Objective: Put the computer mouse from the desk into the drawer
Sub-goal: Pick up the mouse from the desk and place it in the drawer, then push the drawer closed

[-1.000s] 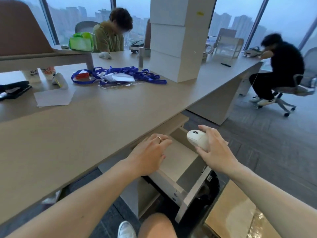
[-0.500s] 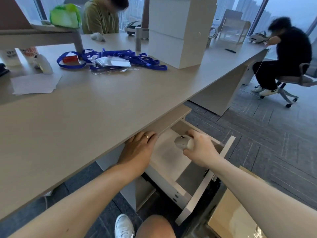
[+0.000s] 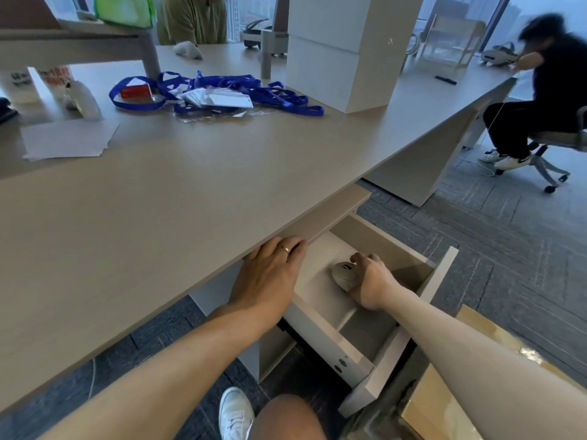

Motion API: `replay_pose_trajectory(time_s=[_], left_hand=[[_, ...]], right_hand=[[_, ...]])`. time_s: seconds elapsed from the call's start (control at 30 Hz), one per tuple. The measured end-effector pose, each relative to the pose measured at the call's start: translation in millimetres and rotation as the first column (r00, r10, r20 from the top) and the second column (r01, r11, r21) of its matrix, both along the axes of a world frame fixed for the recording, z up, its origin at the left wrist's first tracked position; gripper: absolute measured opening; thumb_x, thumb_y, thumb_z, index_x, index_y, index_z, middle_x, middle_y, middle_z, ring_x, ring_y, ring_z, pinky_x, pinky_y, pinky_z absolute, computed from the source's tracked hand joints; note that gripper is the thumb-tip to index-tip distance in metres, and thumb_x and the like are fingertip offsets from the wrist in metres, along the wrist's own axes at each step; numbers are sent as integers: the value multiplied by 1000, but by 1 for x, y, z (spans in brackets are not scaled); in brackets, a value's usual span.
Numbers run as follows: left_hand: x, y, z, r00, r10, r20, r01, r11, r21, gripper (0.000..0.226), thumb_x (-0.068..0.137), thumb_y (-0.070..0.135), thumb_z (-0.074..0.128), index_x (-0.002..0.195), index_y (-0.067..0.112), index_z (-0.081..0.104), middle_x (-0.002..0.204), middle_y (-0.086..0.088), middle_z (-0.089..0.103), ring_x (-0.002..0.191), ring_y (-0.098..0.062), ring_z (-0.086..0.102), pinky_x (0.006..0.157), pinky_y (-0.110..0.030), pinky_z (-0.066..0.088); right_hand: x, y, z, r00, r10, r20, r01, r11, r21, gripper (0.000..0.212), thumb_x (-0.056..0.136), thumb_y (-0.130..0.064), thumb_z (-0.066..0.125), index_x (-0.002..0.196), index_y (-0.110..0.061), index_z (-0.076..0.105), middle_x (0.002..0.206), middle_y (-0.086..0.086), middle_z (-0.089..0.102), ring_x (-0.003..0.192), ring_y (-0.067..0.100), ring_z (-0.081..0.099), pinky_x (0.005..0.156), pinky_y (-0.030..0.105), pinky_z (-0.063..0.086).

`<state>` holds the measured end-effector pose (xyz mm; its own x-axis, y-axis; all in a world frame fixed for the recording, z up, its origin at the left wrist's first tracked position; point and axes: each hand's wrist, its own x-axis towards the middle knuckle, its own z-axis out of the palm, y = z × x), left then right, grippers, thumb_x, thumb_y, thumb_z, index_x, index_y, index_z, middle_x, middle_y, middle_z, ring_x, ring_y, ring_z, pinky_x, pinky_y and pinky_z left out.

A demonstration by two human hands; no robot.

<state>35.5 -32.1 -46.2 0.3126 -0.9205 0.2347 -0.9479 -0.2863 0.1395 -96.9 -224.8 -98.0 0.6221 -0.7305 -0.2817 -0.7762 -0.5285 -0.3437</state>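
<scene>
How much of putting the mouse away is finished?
Mostly done. The pale wooden drawer under the beige desk is pulled open, and the small white computer mouse is already down inside it. The right hand has it in its grip, while the left hand rests at the desk edge. Left: let go and pull the hand out.

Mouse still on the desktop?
No, the mouse is down inside the open drawer, gripped by the right hand.
</scene>
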Motion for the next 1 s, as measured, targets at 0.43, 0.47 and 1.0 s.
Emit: replay_pose_trajectory(time_s=[0.43, 0.47, 1.0], left_hand=[[1, 1, -2, 1000, -9, 1, 9, 1000, -21, 84, 79, -7, 52, 153, 18, 20, 159, 3, 24, 137, -21, 27, 105, -31, 26], [2, 1, -3, 1000, -10, 4, 10, 1000, -17, 85, 79, -7, 52, 153, 18, 19, 159, 3, 23, 138, -20, 26, 106, -31, 25], [-3, 2, 1, 999, 19, 29, -20, 998, 53, 101, 69, -10, 63, 153, 17, 16, 159, 1, 22, 137, -22, 25, 110, -31, 25]], right_hand=[[8, -3, -17, 994, 34, -107, -36, 999, -11, 77, 81, -2, 66, 146, -29, 35, 140, 12, 35, 118, 38, 56, 83, 32, 46], [9, -2, -17, 993, 42, -112, -43, 999, -10, 78, 81, -2, 65, 147, -28, 34, 139, 13, 35, 117, 38, 56, 86, 34, 49], [-89, 12, 73, 908, -258, 331, 322, 934, -155, 84, 94, -54, 54, 159, -23, 11, 167, 6, 10, 153, 31, 10, 118, 53, 22]])
